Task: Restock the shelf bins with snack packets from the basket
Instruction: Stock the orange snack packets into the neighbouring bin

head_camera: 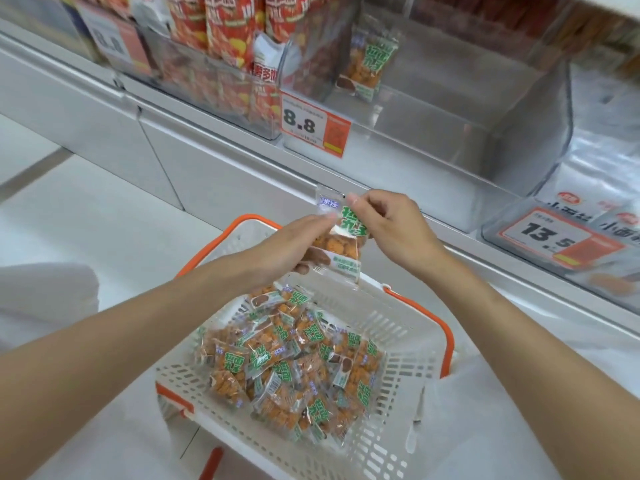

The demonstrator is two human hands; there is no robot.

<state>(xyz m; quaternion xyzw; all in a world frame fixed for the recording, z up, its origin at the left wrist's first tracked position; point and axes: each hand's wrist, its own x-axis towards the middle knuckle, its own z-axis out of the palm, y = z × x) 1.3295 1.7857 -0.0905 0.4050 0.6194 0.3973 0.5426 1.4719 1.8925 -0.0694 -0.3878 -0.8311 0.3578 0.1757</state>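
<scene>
A white basket with orange handles sits below the shelf and holds several clear snack packets with green print and orange pieces. Both hands hold one such packet above the basket's far rim. My left hand grips its lower left side from beneath. My right hand pinches its top edge. A clear shelf bin straight ahead holds one matching packet leaning at its back left.
A price tag reading 8.8 hangs on the bin's front. Left of it a bin holds red snack bags. To the right a bin with white packets carries a 13.5 tag. White shelf ledge runs across.
</scene>
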